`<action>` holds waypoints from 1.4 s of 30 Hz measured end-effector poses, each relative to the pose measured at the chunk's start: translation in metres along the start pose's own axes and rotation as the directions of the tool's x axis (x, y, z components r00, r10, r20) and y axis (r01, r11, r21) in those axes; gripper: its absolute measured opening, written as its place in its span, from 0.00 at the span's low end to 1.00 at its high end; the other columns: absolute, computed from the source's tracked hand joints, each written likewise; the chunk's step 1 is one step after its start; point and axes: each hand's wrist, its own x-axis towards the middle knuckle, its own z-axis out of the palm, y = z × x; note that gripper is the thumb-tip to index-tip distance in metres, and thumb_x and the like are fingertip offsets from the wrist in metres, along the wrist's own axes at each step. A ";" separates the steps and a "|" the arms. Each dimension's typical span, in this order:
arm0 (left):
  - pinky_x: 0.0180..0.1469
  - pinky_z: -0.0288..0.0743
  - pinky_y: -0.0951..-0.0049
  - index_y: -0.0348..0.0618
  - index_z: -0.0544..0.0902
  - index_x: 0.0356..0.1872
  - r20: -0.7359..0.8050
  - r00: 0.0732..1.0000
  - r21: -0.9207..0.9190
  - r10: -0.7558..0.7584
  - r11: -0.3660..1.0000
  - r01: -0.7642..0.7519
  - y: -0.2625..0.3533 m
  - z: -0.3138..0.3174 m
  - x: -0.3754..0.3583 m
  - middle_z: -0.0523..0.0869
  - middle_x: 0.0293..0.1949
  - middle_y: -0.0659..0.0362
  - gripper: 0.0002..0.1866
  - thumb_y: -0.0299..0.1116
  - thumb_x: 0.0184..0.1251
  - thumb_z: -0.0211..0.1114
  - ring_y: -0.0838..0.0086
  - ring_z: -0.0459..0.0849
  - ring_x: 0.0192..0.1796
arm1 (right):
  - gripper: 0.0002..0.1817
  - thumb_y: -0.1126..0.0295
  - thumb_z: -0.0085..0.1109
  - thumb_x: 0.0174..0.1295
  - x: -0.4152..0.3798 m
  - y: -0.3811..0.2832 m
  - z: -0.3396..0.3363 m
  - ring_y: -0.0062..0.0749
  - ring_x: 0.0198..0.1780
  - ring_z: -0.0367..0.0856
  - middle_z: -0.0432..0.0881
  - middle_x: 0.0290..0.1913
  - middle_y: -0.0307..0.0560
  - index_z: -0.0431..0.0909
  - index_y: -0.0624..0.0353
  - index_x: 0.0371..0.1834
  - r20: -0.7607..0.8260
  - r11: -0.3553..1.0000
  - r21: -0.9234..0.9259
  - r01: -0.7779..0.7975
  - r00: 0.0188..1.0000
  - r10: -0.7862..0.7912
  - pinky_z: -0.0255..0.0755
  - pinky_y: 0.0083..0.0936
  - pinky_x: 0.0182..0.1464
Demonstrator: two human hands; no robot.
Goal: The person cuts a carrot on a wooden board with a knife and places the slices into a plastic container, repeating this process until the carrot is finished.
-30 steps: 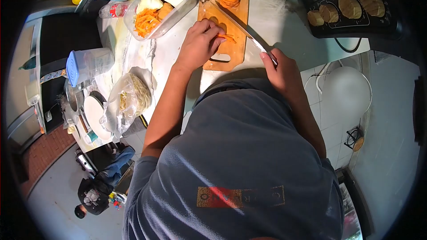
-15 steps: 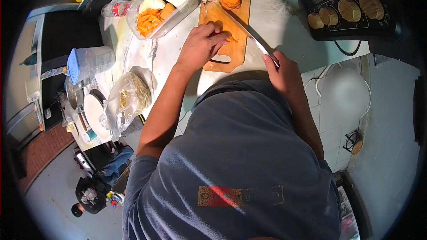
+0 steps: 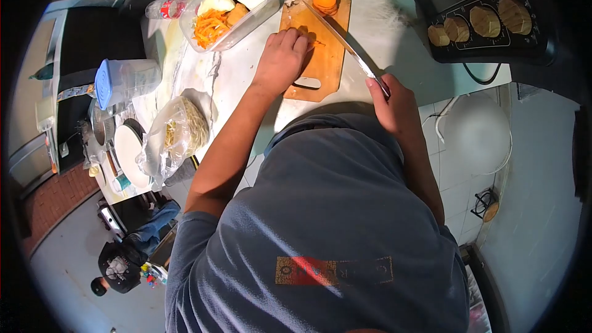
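My right hand (image 3: 393, 100) is closed around the handle of a long knife (image 3: 346, 44). The blade slants up and left across a wooden cutting board (image 3: 333, 74), its tip near the board's far end. My left hand (image 3: 282, 58) rests at the board's left side with curled fingers; the fingertips are turned under, so what they hold is hidden. Small orange shreds (image 3: 317, 43) lie just right of those fingers. At the far end of the board is a stack of round orange slices (image 3: 324, 3), which look like carrot.
A clear plastic container (image 3: 246, 28) with orange strips and other food stands left of the board. Nearby are a lidded tub (image 3: 132, 81), a plastic bag of pale strands (image 3: 185, 126) and a white plate (image 3: 131, 155). A black appliance with knobs (image 3: 487, 28) sits right. A person (image 3: 120, 265) is behind, lower left.
My left hand has curled its fingers in and shifted slightly left off the orange shreds. My right hand and the knife stay in nearly the same place; the view has shifted slightly.
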 end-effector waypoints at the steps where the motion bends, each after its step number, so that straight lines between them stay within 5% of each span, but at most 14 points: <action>1: 0.50 0.70 0.62 0.40 0.80 0.40 -0.004 1.000 0.002 -0.020 1.000 0.020 0.000 0.001 0.000 0.80 0.39 0.52 0.07 0.30 0.63 0.63 0.58 0.79 0.44 | 0.20 0.56 0.56 0.67 0.000 0.001 0.000 0.30 0.21 0.65 0.69 0.17 0.49 0.72 0.64 0.27 0.004 1.000 0.013 0.002 1.000 -0.003 0.62 0.30 0.27; 8: 0.45 0.74 0.64 0.38 0.78 0.42 -0.008 0.981 -0.273 -0.194 0.944 0.185 -0.005 0.000 -0.002 0.81 0.37 0.49 0.06 0.28 0.67 0.60 0.53 0.80 0.39 | 0.20 0.56 0.56 0.67 -0.001 0.000 -0.002 0.26 0.21 0.64 0.68 0.17 0.46 0.73 0.64 0.28 -0.006 0.999 0.049 -0.007 1.000 0.008 0.60 0.28 0.26; 11: 0.42 0.75 0.65 0.35 0.78 0.41 0.000 0.928 -0.483 -0.373 0.812 0.326 -0.006 0.001 -0.006 0.81 0.35 0.49 0.08 0.30 0.68 0.61 0.59 0.81 0.37 | 0.20 0.56 0.56 0.67 0.001 -0.002 -0.003 0.26 0.21 0.63 0.68 0.17 0.45 0.73 0.64 0.28 0.004 0.999 0.045 -0.017 1.000 0.016 0.60 0.28 0.26; 13: 0.43 0.73 0.75 0.35 0.78 0.43 0.173 0.819 -0.738 -0.546 0.479 0.475 -0.006 0.000 -0.008 0.81 0.34 0.56 0.10 0.33 0.72 0.59 0.73 0.79 0.36 | 0.20 0.56 0.56 0.67 0.001 -0.002 -0.003 0.26 0.21 0.64 0.68 0.17 0.45 0.73 0.64 0.28 0.006 0.999 0.034 -0.013 1.000 0.013 0.60 0.28 0.26; 16: 0.42 0.71 0.81 0.35 0.77 0.44 0.133 0.795 -0.827 -0.592 0.375 0.418 -0.009 -0.012 -0.008 0.80 0.33 0.62 0.10 0.33 0.73 0.59 0.81 0.75 0.37 | 0.20 0.56 0.56 0.67 0.002 0.000 -0.001 0.25 0.21 0.64 0.68 0.17 0.45 0.73 0.64 0.28 0.003 1.000 0.022 -0.008 1.000 0.008 0.61 0.28 0.26; 18: 0.43 0.70 0.81 0.35 0.77 0.44 0.040 0.796 -0.815 -0.604 0.441 0.376 -0.023 -0.023 -0.010 0.80 0.34 0.62 0.09 0.32 0.73 0.58 0.82 0.75 0.37 | 0.20 0.56 0.56 0.67 0.003 0.000 -0.001 0.25 0.21 0.64 0.69 0.17 0.45 0.73 0.64 0.28 0.002 1.000 0.020 -0.003 1.000 0.003 0.61 0.28 0.26; 20: 0.43 0.70 0.82 0.35 0.77 0.44 -0.070 0.781 -0.797 -0.621 0.506 0.331 -0.036 -0.043 -0.009 0.81 0.35 0.62 0.10 0.32 0.73 0.58 0.83 0.76 0.38 | 0.20 0.53 0.57 0.65 0.004 -0.003 -0.004 0.48 0.26 0.79 0.78 0.23 0.54 0.75 0.62 0.31 0.060 1.000 -0.010 -0.024 0.998 0.025 0.69 0.36 0.31; 22: 0.41 0.71 0.81 0.34 0.78 0.44 -0.188 0.747 -0.762 -0.638 0.575 0.299 -0.051 -0.058 -0.010 0.82 0.35 0.62 0.10 0.32 0.73 0.58 0.82 0.77 0.37 | 0.20 0.54 0.57 0.65 0.004 -0.005 -0.004 0.48 0.26 0.79 0.78 0.23 0.54 0.75 0.62 0.31 0.068 1.000 -0.014 -0.025 0.997 0.026 0.69 0.36 0.31; 26: 0.37 0.74 0.71 0.33 0.81 0.41 -0.303 0.721 -0.332 -0.623 0.778 0.533 -0.087 -0.080 -0.021 0.83 0.33 0.50 0.11 0.33 0.69 0.63 0.68 0.81 0.32 | 0.19 0.54 0.58 0.65 0.006 -0.005 0.000 0.45 0.26 0.79 0.78 0.22 0.53 0.75 0.63 0.31 0.087 0.999 -0.045 -0.025 0.996 0.029 0.69 0.36 0.31; 30: 0.39 0.75 0.65 0.36 0.84 0.39 -0.296 0.740 -0.061 -0.604 0.785 0.616 -0.101 -0.089 -0.029 0.83 0.34 0.48 0.09 0.31 0.65 0.63 0.59 0.83 0.34 | 0.19 0.54 0.58 0.65 0.007 -0.006 0.002 0.44 0.25 0.79 0.78 0.22 0.53 0.76 0.63 0.31 0.094 0.999 -0.026 -0.020 0.995 0.022 0.69 0.35 0.31; 41: 0.42 0.74 0.69 0.46 0.85 0.47 -0.385 0.674 -0.146 -0.631 0.763 0.630 -0.085 -0.098 -0.017 0.82 0.34 0.56 0.15 0.36 0.60 0.69 0.68 0.79 0.37 | 0.20 0.55 0.58 0.65 0.008 -0.012 -0.002 0.44 0.24 0.78 0.78 0.22 0.53 0.75 0.64 0.31 0.090 1.000 -0.011 -0.016 0.996 0.017 0.69 0.34 0.31; 42: 0.43 0.73 0.67 0.45 0.85 0.45 -0.438 0.717 -0.100 -0.542 0.822 0.560 -0.080 -0.098 -0.011 0.82 0.33 0.55 0.13 0.33 0.59 0.69 0.65 0.80 0.37 | 0.20 0.55 0.58 0.65 0.008 -0.012 -0.003 0.44 0.24 0.78 0.78 0.22 0.53 0.75 0.64 0.31 0.087 1.000 -0.011 -0.018 0.996 0.019 0.69 0.34 0.31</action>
